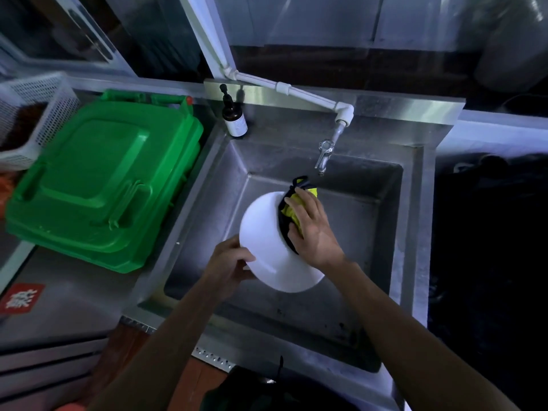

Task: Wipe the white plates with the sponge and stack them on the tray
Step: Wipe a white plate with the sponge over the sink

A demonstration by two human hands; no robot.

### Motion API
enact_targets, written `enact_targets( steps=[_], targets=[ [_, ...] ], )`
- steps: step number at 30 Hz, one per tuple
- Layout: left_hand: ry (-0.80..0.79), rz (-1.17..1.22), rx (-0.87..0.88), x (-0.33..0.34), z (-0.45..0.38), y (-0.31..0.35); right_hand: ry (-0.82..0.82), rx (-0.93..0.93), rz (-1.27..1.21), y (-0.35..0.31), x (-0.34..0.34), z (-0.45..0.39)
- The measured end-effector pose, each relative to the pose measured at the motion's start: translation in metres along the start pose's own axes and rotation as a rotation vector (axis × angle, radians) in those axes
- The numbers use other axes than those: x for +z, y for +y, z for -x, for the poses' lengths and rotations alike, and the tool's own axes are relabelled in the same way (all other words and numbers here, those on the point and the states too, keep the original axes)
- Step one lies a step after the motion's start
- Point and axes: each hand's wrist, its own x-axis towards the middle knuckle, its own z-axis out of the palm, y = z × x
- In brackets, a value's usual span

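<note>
White and tilted, the plate [271,244] is held above the steel sink [367,221], its lower left rim pinched by the curled fingers [243,258] and thumb of the left hand [226,264]. On its upper right edge the right hand [311,229] presses a yellow and black sponge [289,213], the fingers bent over it and gripping it against the plate, with a dark flap of the sponge poking out beyond the fingertips. Just past those fingertips hangs the metal tap [324,154], fed by a white pipe [299,91]. Farther left of the left fingers, a brown pump bottle [234,117] stands on the sink's back corner, and a green bin lid [100,179] lies on the steel surface [68,295], beside a white perforated basket [35,114].
</note>
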Motion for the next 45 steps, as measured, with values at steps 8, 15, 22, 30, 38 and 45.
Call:
enact_targets(
  steps=[8, 15, 22, 30, 38, 45],
  targets=[
    [-0.087, 0.004, -0.021, 0.006, 0.006, -0.003, -0.079, -0.273, -0.050, -0.016, 0.006, 0.001],
    [-0.105, 0.017, -0.009, 0.000, 0.003, 0.000, -0.100, -0.414, -0.063, -0.028, 0.011, 0.021],
    [-0.111, 0.013, -0.035, -0.004, 0.008, -0.002, -0.098, -0.471, -0.028, -0.028, 0.016, 0.020],
    [0.075, 0.014, -0.014, 0.008, 0.011, 0.000, 0.003, -0.295, -0.005, -0.014, 0.007, -0.008],
    [0.221, 0.076, 0.059, 0.018, 0.005, -0.004, 0.071, 0.040, -0.003, 0.006, 0.006, 0.008],
    [0.223, 0.134, 0.078, 0.034, 0.001, -0.006, 0.173, 0.252, -0.035, 0.000, 0.025, 0.045]
  ],
)
